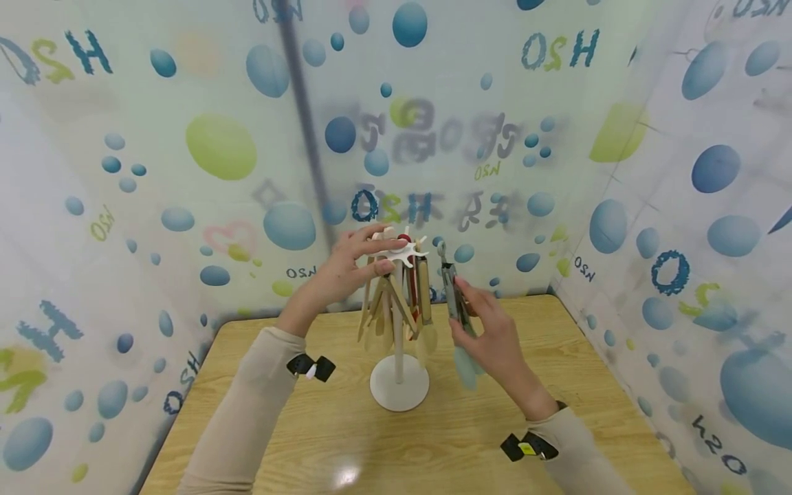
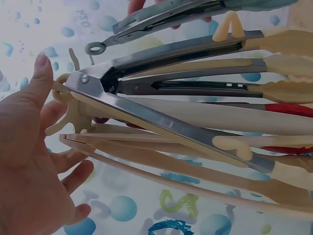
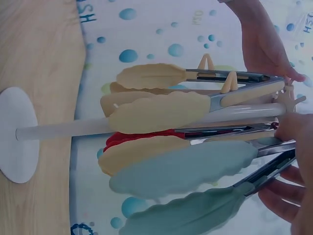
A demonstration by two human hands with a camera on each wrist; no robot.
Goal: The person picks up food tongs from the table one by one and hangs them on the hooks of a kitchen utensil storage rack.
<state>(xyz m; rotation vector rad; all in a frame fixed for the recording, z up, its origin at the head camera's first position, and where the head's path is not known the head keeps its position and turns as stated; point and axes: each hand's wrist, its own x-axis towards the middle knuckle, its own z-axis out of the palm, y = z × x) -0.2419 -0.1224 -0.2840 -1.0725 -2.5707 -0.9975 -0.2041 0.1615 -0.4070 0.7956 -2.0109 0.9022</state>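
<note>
A white utensil rack [image 1: 399,344] stands upright, several tongs hanging from its hooked top. At that top my left hand [image 1: 355,260] touches the hooks with fairly straight fingers, thumb spread apart in the left wrist view. Just right of the rack, my right hand [image 1: 491,333] grips grey-green silicone-tipped tongs [image 1: 450,289] by their metal arms. They hang head down, the ring end up. In the right wrist view their two green heads [image 3: 186,169] sit apart. Nearest my left hand are metal tongs with cream tips [image 2: 161,127] and light wooden tongs [image 2: 186,161].
The rack's round white base [image 1: 399,402] rests on a wooden table [image 1: 334,440]. Red-tipped tongs [image 3: 142,139] hang among the cream ones. Patterned curtains [image 1: 223,148] with bubbles and lettering enclose the table at the back and sides.
</note>
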